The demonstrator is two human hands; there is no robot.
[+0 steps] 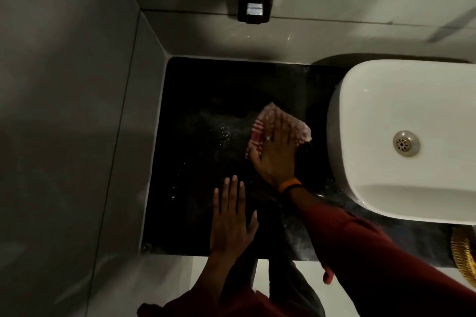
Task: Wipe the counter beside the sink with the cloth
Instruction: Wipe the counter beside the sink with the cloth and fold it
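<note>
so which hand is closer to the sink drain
The right hand. It presses flat on the cloth just left of the sink, whose drain lies further right. The left hand rests flat on the counter near its front edge, farther away.

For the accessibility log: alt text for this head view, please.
A person's right hand presses a red-and-white striped cloth flat on a black stone counter beside a white ceramic basin. The left hand rests flat near the counter's front edge.
</note>
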